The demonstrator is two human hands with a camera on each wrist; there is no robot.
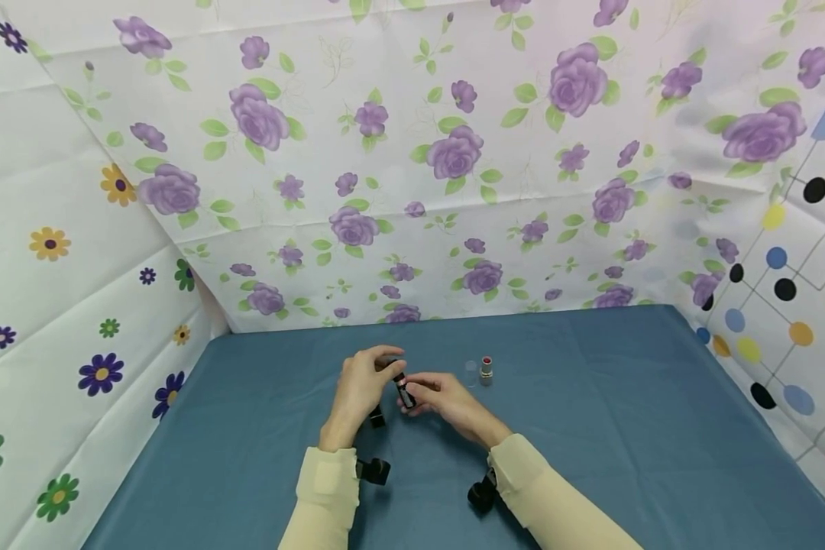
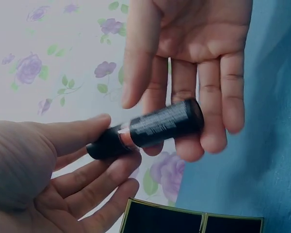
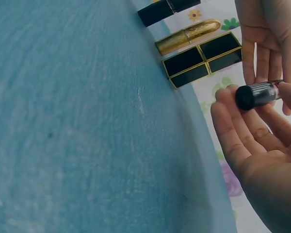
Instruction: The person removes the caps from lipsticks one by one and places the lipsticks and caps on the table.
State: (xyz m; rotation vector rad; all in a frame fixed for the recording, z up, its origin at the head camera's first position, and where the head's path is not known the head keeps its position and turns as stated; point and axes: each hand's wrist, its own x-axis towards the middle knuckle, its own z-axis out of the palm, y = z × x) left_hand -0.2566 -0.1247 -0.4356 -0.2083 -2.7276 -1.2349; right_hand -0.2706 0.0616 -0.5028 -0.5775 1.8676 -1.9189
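My left hand (image 1: 360,388) pinches one end of a black lipstick tube (image 2: 167,125) between thumb and fingers. The tube has a coppery band and fine pale print on its side. Palm turned up, my right hand (image 1: 450,401) has its loosely straight fingers beneath the other end; in the left wrist view its thumb is apart from the tube. Just below my left hand stands a black case with gold edges (image 3: 206,59). A gold bullet-shaped tube (image 3: 188,38) and another black tube (image 3: 169,10) stand near it, hidden by my left hand in the head view.
Right of my hands, a lipstick with a red tip (image 1: 486,371) stands uncapped beside a transparent cap (image 1: 470,373). A blue cloth (image 1: 612,428) covers the table. Floral sheets (image 1: 357,229) hang behind and at both sides. Each wrist carries a black camera (image 1: 374,471).
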